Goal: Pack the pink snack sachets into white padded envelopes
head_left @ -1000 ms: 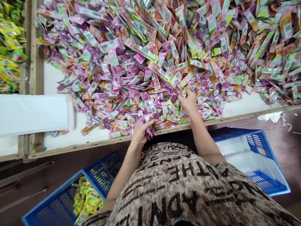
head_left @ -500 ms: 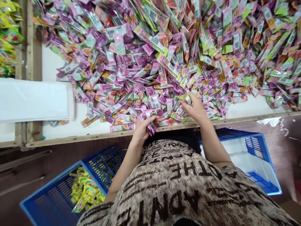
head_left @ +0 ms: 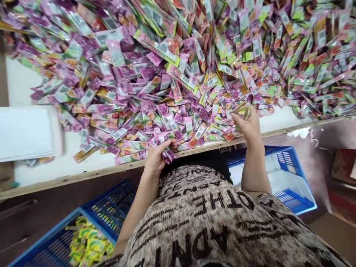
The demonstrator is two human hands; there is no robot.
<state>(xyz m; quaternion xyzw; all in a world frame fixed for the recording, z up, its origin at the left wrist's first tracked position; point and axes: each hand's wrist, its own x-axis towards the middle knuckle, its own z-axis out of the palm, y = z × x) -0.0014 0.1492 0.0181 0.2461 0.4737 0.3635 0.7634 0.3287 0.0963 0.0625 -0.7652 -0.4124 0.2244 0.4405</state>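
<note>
L hand (head_left: 159, 157) grasping purple sachets (head_left: 167, 155) at bench edge (head_left: 130, 167); R hand (head_left: 248, 124) pinching yellowish sachet (head_left: 244, 111) above pile (head_left: 155, 100). Risk: loose L grip, sachets drop off edge.

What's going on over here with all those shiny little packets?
A person is handling them at a table with a wooden edge. The left hand holds a few purple packets near that edge, while the right hand pinches a yellowish packet just above the table. A big mixed heap spreads out in front. Below, one blue basket holds yellow packets; another blue basket stands to the right.
</note>
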